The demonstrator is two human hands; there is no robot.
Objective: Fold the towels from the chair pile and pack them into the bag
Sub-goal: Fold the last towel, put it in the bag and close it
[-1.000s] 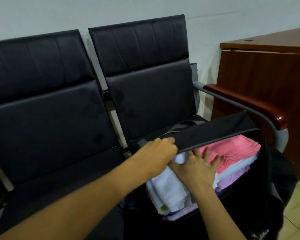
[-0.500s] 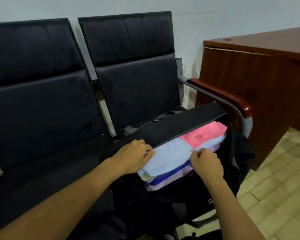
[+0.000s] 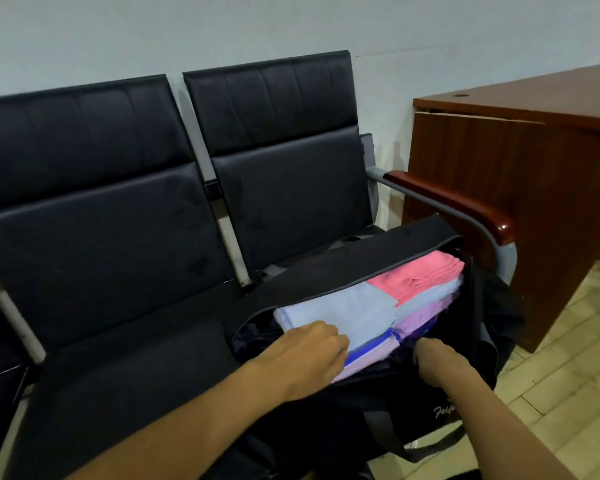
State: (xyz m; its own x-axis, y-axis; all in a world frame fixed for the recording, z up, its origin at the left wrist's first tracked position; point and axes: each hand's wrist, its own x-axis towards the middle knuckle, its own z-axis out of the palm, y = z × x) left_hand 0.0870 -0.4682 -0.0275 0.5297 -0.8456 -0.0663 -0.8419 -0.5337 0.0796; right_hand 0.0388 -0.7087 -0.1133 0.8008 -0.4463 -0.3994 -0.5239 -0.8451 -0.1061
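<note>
on the right seat, bag (image 3: 378, 403) sits open with folded towels (image 3: 368, 306) stacked inside. no loose pile visible on the chairs (image 3: 118, 271), so packing looks nearly done. left hand (image 3: 305, 358) rests on the light blue towel, fingers loosely curled. right hand (image 3: 437, 362) grips the bag's near edge.

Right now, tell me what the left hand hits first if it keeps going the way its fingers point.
The left hand points up-right over the light blue towel; next it would probably meet the pink towel.
</note>
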